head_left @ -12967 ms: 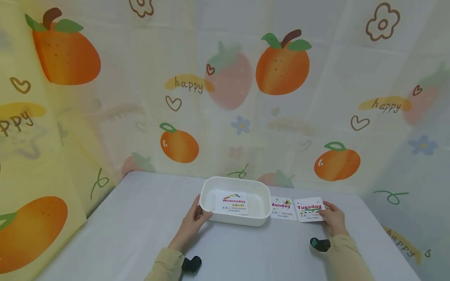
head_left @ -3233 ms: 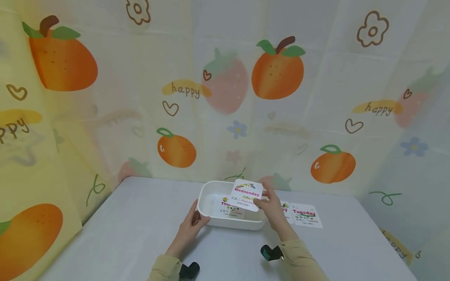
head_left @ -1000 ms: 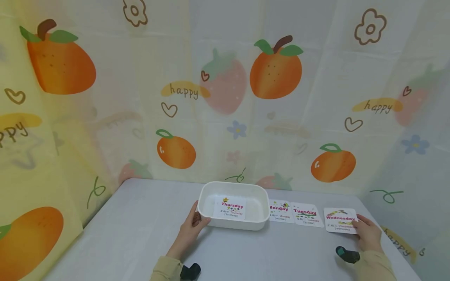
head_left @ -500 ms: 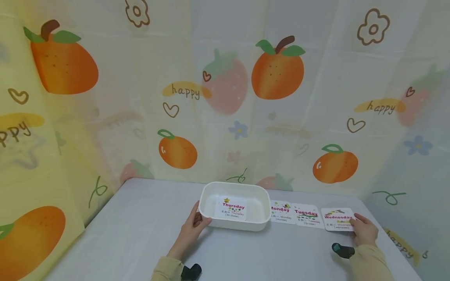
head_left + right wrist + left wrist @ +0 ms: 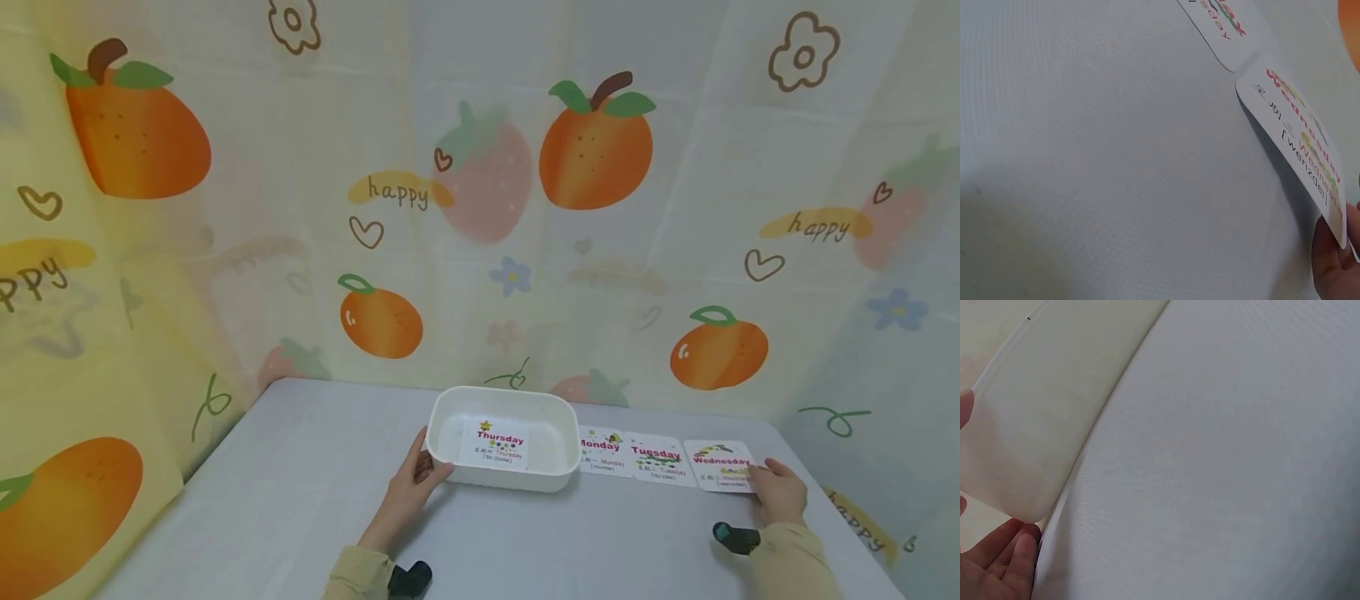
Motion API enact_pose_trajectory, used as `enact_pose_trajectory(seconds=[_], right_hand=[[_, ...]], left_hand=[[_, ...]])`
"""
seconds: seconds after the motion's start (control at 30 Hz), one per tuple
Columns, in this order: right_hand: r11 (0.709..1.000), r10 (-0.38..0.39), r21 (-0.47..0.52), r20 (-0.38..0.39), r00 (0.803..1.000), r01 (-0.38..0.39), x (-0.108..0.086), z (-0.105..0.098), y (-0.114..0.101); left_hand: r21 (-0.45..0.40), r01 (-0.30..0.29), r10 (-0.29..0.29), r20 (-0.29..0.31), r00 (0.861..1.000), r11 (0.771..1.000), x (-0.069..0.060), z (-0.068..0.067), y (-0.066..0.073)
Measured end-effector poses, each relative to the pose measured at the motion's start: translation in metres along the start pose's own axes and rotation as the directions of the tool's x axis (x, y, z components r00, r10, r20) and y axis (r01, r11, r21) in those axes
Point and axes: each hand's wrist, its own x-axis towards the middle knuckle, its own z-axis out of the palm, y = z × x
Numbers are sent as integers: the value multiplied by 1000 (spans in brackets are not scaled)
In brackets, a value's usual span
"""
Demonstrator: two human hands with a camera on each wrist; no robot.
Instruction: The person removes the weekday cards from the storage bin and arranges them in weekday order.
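Observation:
My left hand holds the near left corner of a white plastic tray, thumb at the rim and fingers at its side. Inside the tray a "Thursday" word card lies face up. At the right, my right hand pinches the right edge of a "Wednesday" card. In the right wrist view that card is tilted, its held end raised off the table and its far end low, close to the "Tuesday" card.
A "Monday" card lies beside the tray, partly hidden by its wall, with the "Tuesday" card to its right. A white cloth covers the table. Fruit-printed curtain stands behind and at both sides.
Earlier, the Tuesday card was set beside Monday, then the Wednesday card was lifted from the tray, uncovering Thursday. Lately my right hand has brought Wednesday slightly left, beside Tuesday. The left hand stays.

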Motion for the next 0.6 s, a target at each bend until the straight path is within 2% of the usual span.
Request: enact_pose_trajectory(seconds=[0.17,0.4,0.6], right_hand=[[998,-34,-59,37,999,37,-2,0,-2],[997,-45,-65,65,997,49,-13,0,-6],[977,-63,-197,122,991,87,-11,-3,-5]], left_hand=[[-1,0,0,-5,1000,1000,0,0,-1],[8,-7,7,-2,1000,1000,0,0,-2],[9,12,-12,-7,1000,1000,0,1,0]])
